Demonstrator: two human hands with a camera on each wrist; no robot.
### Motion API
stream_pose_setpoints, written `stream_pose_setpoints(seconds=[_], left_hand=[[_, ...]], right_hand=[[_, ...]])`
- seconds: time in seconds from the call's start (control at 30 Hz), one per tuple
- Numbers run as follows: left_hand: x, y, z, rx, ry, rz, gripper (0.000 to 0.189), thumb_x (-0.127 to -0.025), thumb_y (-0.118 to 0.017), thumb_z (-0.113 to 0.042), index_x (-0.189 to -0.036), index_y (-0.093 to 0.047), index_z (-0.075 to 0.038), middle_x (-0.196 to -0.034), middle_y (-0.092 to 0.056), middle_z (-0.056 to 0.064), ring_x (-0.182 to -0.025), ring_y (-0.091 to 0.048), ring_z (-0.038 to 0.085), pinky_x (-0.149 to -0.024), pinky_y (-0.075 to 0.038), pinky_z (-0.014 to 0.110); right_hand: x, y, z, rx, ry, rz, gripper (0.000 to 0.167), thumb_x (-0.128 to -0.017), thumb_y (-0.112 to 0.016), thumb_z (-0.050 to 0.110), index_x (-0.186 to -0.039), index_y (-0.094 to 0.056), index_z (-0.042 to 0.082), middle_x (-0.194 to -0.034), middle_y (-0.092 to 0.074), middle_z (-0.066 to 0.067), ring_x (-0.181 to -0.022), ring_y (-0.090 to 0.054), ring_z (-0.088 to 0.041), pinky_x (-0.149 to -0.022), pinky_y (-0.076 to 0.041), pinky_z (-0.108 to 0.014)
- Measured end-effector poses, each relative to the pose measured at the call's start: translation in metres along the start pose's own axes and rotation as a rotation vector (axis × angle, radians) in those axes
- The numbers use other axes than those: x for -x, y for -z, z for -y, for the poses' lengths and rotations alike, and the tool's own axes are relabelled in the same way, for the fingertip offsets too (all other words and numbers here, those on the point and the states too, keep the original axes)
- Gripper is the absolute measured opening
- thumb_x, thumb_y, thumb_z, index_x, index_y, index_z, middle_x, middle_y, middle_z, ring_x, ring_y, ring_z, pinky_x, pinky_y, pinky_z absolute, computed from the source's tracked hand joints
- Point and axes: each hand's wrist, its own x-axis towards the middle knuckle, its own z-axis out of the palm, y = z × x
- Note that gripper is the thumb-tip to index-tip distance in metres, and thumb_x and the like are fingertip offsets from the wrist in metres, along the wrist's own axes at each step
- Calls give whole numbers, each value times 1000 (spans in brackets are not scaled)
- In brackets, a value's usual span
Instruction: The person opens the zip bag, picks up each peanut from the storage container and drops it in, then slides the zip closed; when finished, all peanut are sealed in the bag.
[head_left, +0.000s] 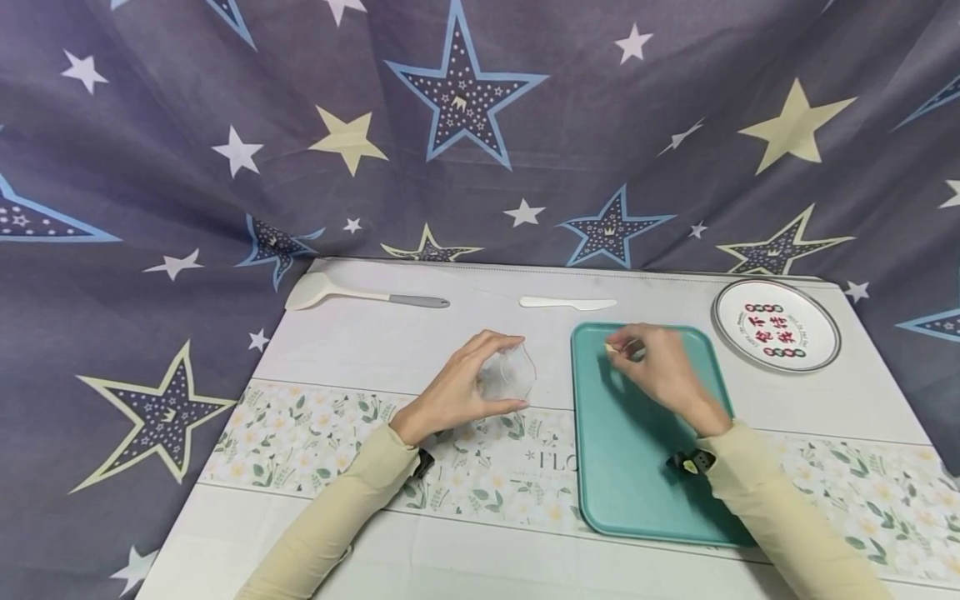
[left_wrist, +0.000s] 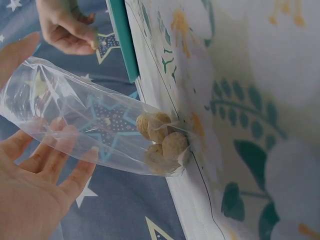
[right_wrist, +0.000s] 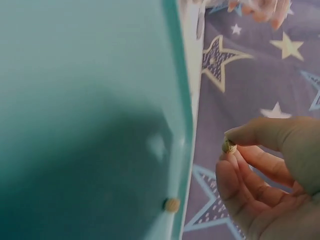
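"What do my feeds give you on the hands?"

"I've got the left hand (head_left: 461,383) curved round a clear, soft plastic bag (left_wrist: 95,120), thumb on one side, fingers on the other. Rough, round, light-brown balls (left_wrist: 175,145) are bunched at its bottom. Whether the bag touches the white, flower-banded bench (head_left: 420,542), I can't tell from here."

"And the right hand (head_left: 663,367)?"

"Narrow: I see thumb and fingertips pinching a small, round, tan ball (right_wrist: 229,146) above the teal rectangular tray (head_left: 611,467). My right wrist view also shows a brown round ball (right_wrist: 172,204) lying in the tray, beside its raised rim."

"Anything else on your screen?"

"I count three: a cream spatula with a grey handle end (head_left: 360,293) at the far left, a white knife (head_left: 567,303) beyond the tray's far left corner, and a white round plate with a dark rim and red lettering (head_left: 825,321) to the tray's right."
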Motion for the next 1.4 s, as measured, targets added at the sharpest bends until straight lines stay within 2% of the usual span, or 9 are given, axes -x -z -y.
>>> stream_pose_setpoints(seconds=[0.17,0.37,0.6,0.8,1.07,1.2,1.4], left_hand=[[-1,0,0,-5,-9,-3,85,-81,-90,-42,-152,-51,-17,-142,-60,8,-131,-58,19,-110,-52,41],[-1,0,0,-8,-9,-2,85,-81,-90,-42,-152,-50,-19,-142,-60,6,-131,-57,16,-110,-52,40],[-2,1,0,-15,-10,-10,84,-81,-90,-43,-152,-51,-18,-143,-59,3,-131,-56,14,-110,-52,39],[-1,2,0,-2,-13,-10,85,-81,-91,-41,-151,-51,-16,-143,-59,6,-132,-56,16,-109,-53,41],[0,2,1,7,-16,-15,85,-81,-91,-41,-152,-51,-17,-144,-59,7,-129,-59,24,-108,-52,44],[1,3,0,-5,-11,-14,85,-81,-90,-42,-152,-50,-20,-144,-59,3,-130,-57,19,-110,-51,42],[0,3,0,2,-9,-8,85,-81,-90,-40,-151,-51,-13,-144,-59,7,-132,-56,17,-111,-50,44]], right_hand=[[0,-5,18,-7,49,-8,14,-89,-78,1,-103,-78,1,-91,-79,-13,-75,-75,-24,-68,-65,-38],[1,-10,40,-37,92,29,14,-89,-78,1,-103,-77,2,-96,-79,-13,-76,-74,-21,-67,-64,-32],[5,-20,64,-89,173,33,10,-90,-77,3,-100,-78,5,-96,-77,-8,-78,-72,-18,-65,-63,-27],[9,-30,80,-120,190,60,14,-91,-79,5,-104,-77,7,-99,-75,-6,-81,-71,-15,-66,-62,-27],[5,-39,98,-162,210,83,12,-93,-78,11,-105,-78,9,-99,-77,-3,-84,-71,-14,-68,-62,-23],[3,-42,104,-177,218,92,13,-93,-78,10,-106,-78,9,-98,-77,-4,-83,-71,-14,-68,-62,-24],[2,-47,108,-200,236,104,13,-94,-77,9,-107,-78,9,-98,-77,-4,-83,-71,-15,-68,-63,-28]])
